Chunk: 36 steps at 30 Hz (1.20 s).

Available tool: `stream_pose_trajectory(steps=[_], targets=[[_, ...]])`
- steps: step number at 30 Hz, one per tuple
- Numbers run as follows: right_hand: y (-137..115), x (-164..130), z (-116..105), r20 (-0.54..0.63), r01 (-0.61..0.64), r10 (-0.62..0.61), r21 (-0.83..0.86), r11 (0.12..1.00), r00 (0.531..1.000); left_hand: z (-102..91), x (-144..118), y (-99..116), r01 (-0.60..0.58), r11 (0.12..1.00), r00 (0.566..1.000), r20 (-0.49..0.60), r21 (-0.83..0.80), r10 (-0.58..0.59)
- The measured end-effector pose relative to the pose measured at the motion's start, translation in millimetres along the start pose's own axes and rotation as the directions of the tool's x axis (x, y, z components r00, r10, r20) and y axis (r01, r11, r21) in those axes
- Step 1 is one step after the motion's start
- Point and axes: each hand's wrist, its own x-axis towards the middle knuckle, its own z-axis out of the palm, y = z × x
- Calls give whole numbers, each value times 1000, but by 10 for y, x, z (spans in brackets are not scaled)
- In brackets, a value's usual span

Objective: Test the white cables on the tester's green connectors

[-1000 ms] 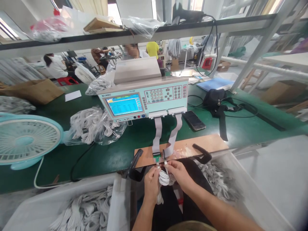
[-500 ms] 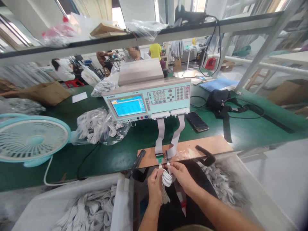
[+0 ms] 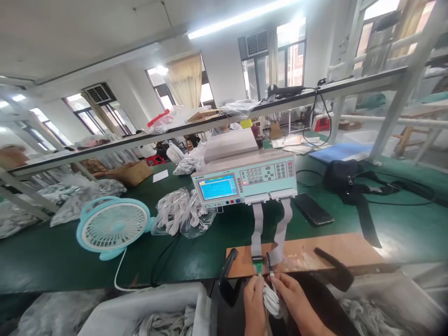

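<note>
My left hand (image 3: 255, 298) is closed on one end of a coiled white cable (image 3: 271, 301), just below a small green circuit board (image 3: 258, 266). My right hand (image 3: 287, 290) pinches the cable's other end, close to the dark connector at the tip of the right grey ribbon cable (image 3: 279, 245). The coil hangs between both hands. The left grey ribbon cable (image 3: 257, 228) ends at the green board. Both ribbons run up to a tester (image 3: 248, 179) with a lit blue screen. My fingers hide the exact contact at the plugs.
A wooden board (image 3: 336, 252) lies at the bench edge, with black clamps (image 3: 229, 275) at its sides. A phone (image 3: 314, 210), a black bag (image 3: 345, 177), bagged cables (image 3: 175, 210) and a blue fan (image 3: 119, 226) surround the tester. Bins (image 3: 178, 291) stand below.
The camera has tilted upward, so more ceiling and windows show and the bench sits lower and further right. Both hands keep their hold on the cable ends. The tester's screen content differs.
</note>
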Motion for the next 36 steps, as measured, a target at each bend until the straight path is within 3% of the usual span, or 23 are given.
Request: stream_pose_trajectory(steps=[8, 11, 13, 15, 17, 18, 20, 22, 23, 24, 26, 27, 29, 32, 34, 36], targets=[[41, 2, 54, -14, -10, 10, 6, 1000, 1000, 59, -72, 57, 10, 996, 999, -44, -93, -14], [-2, -128, 53, -6, -34, 33, -21, 999, 999, 122, -234, 127, 65, 988, 998, 10, -139, -65], [-113, -241, -79, 27, -48, 51, -84, 995, 998, 149, -343, 151, 159, 971, 987, 59, -177, -151], [-292, -348, -376, 84, -51, 71, -220, 974, 994, 144, -414, 150, 274, 936, 961, 95, -221, -259], [-498, -436, -805, 125, -45, 106, -420, 906, 986, 109, -431, 129, 387, 865, 922, 108, -321, -372], [-591, -474, -1031, 130, -8, 99, -567, 824, 987, 88, -422, 115, 439, 808, 896, 118, -392, -429], [-717, -545, -1402, 34, 49, -37, -835, 548, 999, 64, -386, 92, 516, 683, 842, 161, -517, -515], [-733, -625, -1551, 23, 73, -135, -921, 382, 991, 97, -356, 87, 567, 596, 804, 223, -569, -552], [-697, -667, -1525, 53, 94, -114, -915, 393, 992, 138, -353, 93, 575, 585, 801, 248, -572, -545], [-637, -705, -1440, 113, 121, -44, -878, 463, 993, 194, -358, 104, 573, 592, 807, 266, -566, -527], [-464, -755, -1162, 272, 99, 137, -702, 705, 952, 321, -394, 134, 541, 652, 839, 290, -532, -460], [-365, -763, -1009, 359, 47, 206, -583, 811, 911, 378, -417, 151, 512, 700, 859, 297, -498, -417], [-175, -752, -757, 465, -80, 258, -369, 926, 847, 442, -457, 176, 421, 824, 900, 289, -380, -327], [27, -713, -602, 508, -195, 274, -203, 960, 817, 364, -482, 166, 119, 993, 971, 209, -1, -116], [87, -691, -604, 450, -251, 292, -150, 956, 844, 216, -503, 117, -139, 957, 979, 178, 254, 95], [105, -672, -620, 330, -289, 307, -104, 952, 893, 49, -558, 41, -338, 858, 936, 231, 387, 265]])
